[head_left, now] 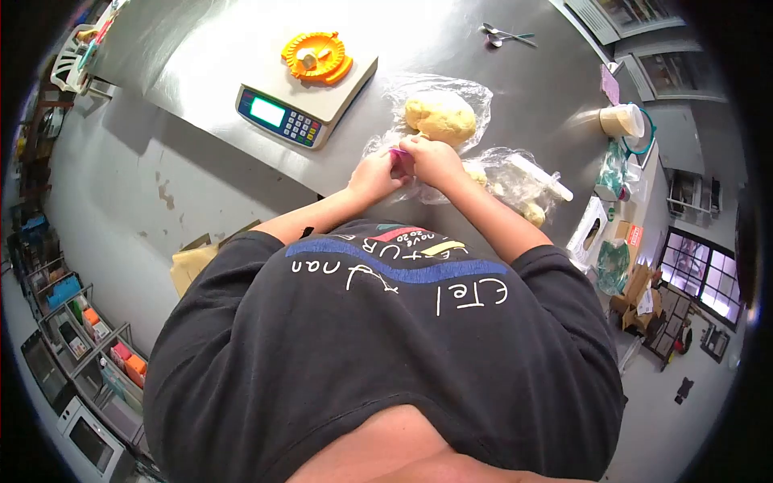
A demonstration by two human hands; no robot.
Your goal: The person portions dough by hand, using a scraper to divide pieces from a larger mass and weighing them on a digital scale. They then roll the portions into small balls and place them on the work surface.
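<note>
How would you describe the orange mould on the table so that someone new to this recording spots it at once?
On the metal table, find the digital scale with the lit display, left of the dough. The dumpling mould lies on its platform: round, with a scalloped rim. Its bright orange sets it apart from the pale scale and yellowish dough.

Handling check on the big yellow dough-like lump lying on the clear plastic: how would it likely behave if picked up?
The yellow lump would probably give and sag somewhat, judging by its dimpled, doughy surface. Its uneven, oblong shape makes free rolling unlikely. The crumpled clear plastic beneath it looks thin and floppy, so it might cling and come along.
</note>
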